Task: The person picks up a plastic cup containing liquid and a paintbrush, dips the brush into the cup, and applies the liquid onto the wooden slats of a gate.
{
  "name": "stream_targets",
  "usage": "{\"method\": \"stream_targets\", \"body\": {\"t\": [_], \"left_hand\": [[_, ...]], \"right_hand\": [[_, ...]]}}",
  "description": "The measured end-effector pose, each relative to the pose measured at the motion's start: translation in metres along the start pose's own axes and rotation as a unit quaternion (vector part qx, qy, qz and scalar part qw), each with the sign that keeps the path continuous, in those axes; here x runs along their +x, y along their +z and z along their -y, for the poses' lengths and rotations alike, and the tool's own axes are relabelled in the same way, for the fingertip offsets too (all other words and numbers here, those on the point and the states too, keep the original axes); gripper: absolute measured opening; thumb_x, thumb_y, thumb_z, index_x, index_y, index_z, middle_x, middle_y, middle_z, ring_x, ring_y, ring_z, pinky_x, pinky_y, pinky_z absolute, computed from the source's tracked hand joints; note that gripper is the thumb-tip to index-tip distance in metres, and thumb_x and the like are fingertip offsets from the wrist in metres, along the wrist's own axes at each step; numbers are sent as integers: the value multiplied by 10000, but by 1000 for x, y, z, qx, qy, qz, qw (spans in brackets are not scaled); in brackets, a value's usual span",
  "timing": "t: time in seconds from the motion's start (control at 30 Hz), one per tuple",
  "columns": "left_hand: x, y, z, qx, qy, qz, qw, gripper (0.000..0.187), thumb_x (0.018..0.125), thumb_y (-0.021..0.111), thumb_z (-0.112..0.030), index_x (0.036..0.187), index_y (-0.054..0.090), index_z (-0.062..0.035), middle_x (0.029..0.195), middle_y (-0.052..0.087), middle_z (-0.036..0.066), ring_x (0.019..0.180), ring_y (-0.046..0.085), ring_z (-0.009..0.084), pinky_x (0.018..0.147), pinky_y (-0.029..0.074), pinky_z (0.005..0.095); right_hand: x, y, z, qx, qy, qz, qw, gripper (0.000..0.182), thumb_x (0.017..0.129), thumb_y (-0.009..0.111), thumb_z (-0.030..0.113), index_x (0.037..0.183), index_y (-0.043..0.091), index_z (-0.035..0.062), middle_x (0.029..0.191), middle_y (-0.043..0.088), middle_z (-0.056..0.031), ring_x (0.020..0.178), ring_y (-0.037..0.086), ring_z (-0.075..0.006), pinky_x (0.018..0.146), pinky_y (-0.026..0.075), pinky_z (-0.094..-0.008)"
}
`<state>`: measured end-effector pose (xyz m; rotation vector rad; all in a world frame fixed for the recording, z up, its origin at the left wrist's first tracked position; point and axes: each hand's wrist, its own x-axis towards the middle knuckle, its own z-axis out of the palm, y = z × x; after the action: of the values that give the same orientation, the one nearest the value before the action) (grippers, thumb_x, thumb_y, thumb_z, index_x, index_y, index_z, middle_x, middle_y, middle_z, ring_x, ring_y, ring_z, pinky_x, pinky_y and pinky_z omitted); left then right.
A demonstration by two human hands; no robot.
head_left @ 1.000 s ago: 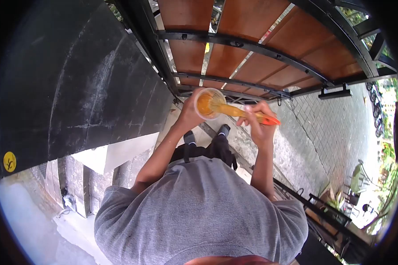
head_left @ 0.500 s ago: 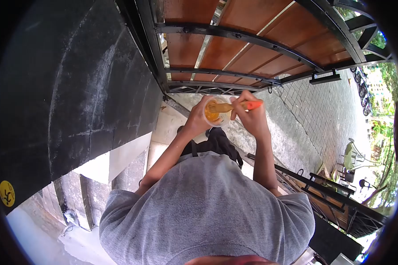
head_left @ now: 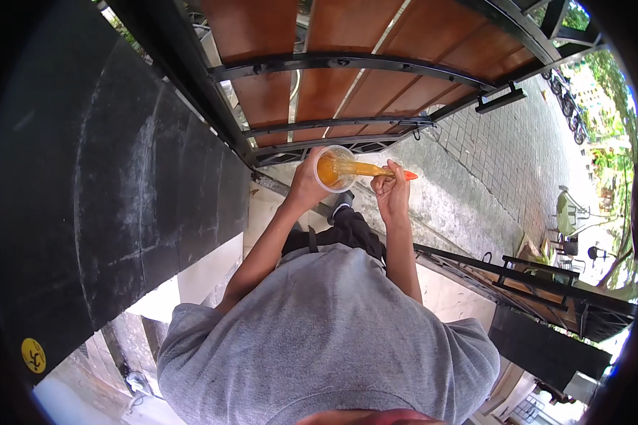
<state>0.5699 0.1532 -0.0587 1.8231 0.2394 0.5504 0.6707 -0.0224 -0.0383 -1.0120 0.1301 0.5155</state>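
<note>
My left hand (head_left: pixel 306 187) is wrapped around a clear plastic cup (head_left: pixel 344 183), which is tilted so its mouth faces me. Orange-brown liquid (head_left: pixel 326 171) lies inside, against the cup's left side. My right hand (head_left: pixel 393 191) grips a paintbrush (head_left: pixel 367 170) by its handle, whose end is bright orange. The brush lies level across the cup's right rim, with its bristle end in the cup. Whether the bristle tips touch the liquid is hard to make out. Both hands are out in front of my body, below the gate.
Beyond my hands stands a gate with glossy brown wooden boards (head_left: pixel 262 103) in a black metal frame (head_left: pixel 347 61). A black wall (head_left: pixel 120 191) runs along my left. Paving (head_left: pixel 507 170) stretches to the right, with a green chair (head_left: pixel 566 212) farther off. Another black railing (head_left: pixel 475 273) is at my lower right.
The brush has moved slightly left and deeper into the cup, and my right hand has lowered a little. The cup now faces me more fully. The view has turned, shifting the gate and wall.
</note>
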Motion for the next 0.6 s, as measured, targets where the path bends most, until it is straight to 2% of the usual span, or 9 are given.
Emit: {"method": "stream_targets", "body": {"t": [0.23,0.33,0.43,0.6], "left_hand": [[19,17,-3,43,22,1,999,691,620,900,-150,1180,511,-38,1047,653,152,976,662,311,857,529,376],[28,21,-8,17,20,4,1000,689,619,901,-148,1176,512,-34,1046,653,153,976,665,306,853,532,369],[32,24,-10,12,4,7,1000,675,639,890,-122,1202,528,-43,1084,669,127,1004,671,255,888,526,342],[36,27,-10,17,17,4,1000,669,637,891,-118,1194,528,-45,1081,671,125,1002,672,254,890,527,342]], "right_hand": [[13,-9,18,-11,-15,-5,1000,178,936,613,220,873,534,73,563,538,-61,472,507,-150,470,358,-250],[24,-14,22,-4,-19,-3,1000,199,918,633,225,888,524,62,558,544,-78,469,526,-163,461,369,-256],[30,-16,28,-12,-23,-1,1000,205,917,636,228,869,527,61,558,543,-79,470,526,-163,461,368,-255],[32,-16,34,-23,-23,-1,999,209,918,637,232,861,529,63,565,547,-76,475,530,-161,460,367,-253]]}}
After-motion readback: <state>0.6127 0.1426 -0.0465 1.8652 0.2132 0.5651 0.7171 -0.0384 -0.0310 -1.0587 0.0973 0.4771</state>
